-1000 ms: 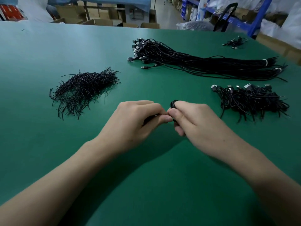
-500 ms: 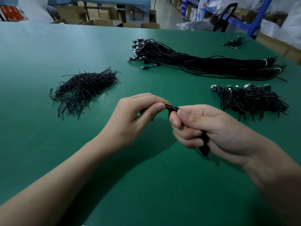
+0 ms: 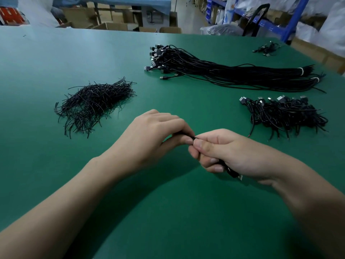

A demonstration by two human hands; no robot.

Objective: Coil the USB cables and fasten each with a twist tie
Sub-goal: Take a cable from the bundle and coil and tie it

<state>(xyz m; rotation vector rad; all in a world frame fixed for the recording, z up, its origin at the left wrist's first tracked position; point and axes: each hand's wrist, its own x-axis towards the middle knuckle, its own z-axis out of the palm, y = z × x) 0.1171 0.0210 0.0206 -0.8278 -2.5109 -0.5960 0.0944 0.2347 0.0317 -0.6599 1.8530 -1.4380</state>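
Over the green worktop [image 3: 168, 212], in the head view, your right hand [image 3: 229, 152] has its grip closed round a coiled USB cable [image 3: 231, 171]; only a dark end of it shows under the fingers. Your left hand [image 3: 155, 135] pinches a thin black strand, which I judge to be the twist tie [image 3: 188, 136], just where both hands meet. To twist well, hold the coil tight in the right grip and turn the tie ends close against the bundle, so no loop slips out. The spare ties [image 3: 93, 103] lie at left, the uncoiled cables [image 3: 224, 73] far ahead, and the finished coils [image 3: 285, 114] at right.
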